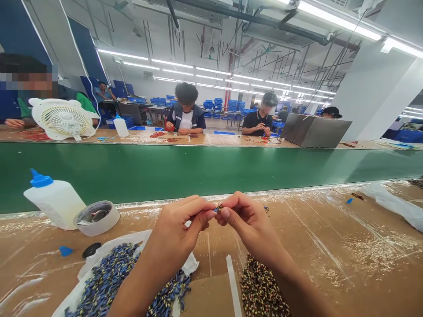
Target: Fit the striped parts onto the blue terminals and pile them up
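Both my hands meet above the cardboard-covered bench and pinch one tiny dark-and-blue part (218, 208) between their fingertips. My left hand (180, 229) is closed on it from the left, my right hand (247, 220) from the right. Below my left arm lies a heap of small blue parts (109, 277) on a white plastic bag. Under my right wrist lies a heap of small dark speckled parts (262, 290).
A white squeeze bottle with a blue cap (54, 200) and a roll of tape (97, 216) stand at the left. A green conveyor belt (211, 169) runs across ahead. Beyond it people work at a bench with a white fan (62, 118) and a grey box (315, 130).
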The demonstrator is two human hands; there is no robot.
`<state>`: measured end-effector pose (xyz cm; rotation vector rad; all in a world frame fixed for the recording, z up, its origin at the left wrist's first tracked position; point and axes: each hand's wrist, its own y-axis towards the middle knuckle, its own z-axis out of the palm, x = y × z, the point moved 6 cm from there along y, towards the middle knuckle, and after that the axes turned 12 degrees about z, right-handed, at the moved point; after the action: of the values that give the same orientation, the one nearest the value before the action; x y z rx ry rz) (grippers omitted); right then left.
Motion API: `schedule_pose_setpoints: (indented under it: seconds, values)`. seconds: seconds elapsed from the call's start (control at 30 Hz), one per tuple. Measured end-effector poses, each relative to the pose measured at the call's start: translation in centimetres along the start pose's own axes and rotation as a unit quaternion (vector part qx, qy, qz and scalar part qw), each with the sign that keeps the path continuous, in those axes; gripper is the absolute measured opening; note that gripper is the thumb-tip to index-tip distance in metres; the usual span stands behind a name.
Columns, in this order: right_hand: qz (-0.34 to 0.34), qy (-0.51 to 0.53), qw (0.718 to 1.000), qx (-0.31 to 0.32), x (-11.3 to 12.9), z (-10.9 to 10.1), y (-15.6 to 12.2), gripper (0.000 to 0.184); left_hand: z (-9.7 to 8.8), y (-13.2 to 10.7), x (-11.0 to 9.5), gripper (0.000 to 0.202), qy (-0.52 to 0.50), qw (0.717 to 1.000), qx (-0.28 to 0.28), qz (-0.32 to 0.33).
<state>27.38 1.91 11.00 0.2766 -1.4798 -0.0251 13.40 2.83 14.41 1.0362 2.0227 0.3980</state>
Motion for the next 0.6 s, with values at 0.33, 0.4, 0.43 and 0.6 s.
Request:
schedule_pose_setpoints:
  seconds: [0.33, 0.4, 0.43, 0.6]
  values:
    - [-0.028, -0.058, 0.998, -0.010, 0.1, -0.6, -0.6, 0.015, 0.5, -0.1, -1.0, 0.020, -0.005, 0.998, -0.035, 0.058]
    - [-0.035, -0.071, 0.997, -0.014, 0.0, -0.5, -0.6, 0.017, 0.7, -0.2, -1.1, 0.022, 0.002, 0.998, -0.039, 0.058]
    - [-0.036, -0.078, 0.996, -0.016, -0.1, -0.5, -0.6, 0.018, 0.8, -0.2, -1.1, 0.024, 0.008, 0.998, -0.039, 0.057]
    - [-0.034, -0.088, 0.995, -0.015, -0.4, -0.3, -0.6, 0.017, 1.1, -0.4, -0.9, 0.027, 0.029, 0.998, -0.033, 0.054]
